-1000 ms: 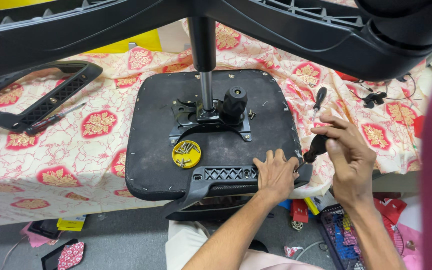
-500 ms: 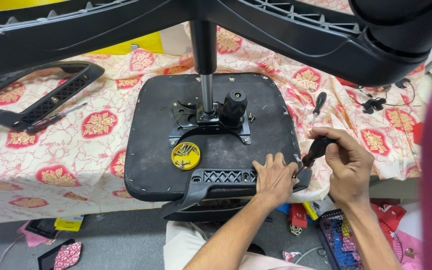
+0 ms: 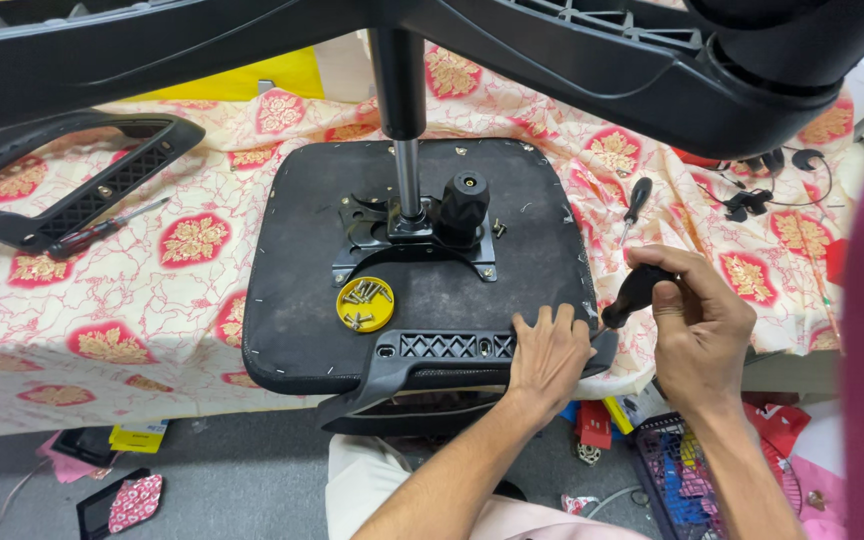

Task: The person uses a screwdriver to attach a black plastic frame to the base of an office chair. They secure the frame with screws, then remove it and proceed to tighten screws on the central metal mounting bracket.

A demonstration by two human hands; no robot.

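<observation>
Seemingly right hand [image 3: 697, 330] around screwdriver [image 3: 635, 293]

table [image 3: 152, 290], red-gold patterned cloth | upturned seat pan [image 3: 312, 250] | armrest [image 3: 62, 180] | screwdrivers [image 3: 102, 232]

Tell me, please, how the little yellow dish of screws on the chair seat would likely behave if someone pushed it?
The yellow dish looks shallow and small, so it would probably slide easily over the dark seat underside. The screws lie loose inside, so a quick shove might rattle or spill them. It sits flat and apart from the left hand, so tipping seems unlikely unless its rim is caught.
</observation>
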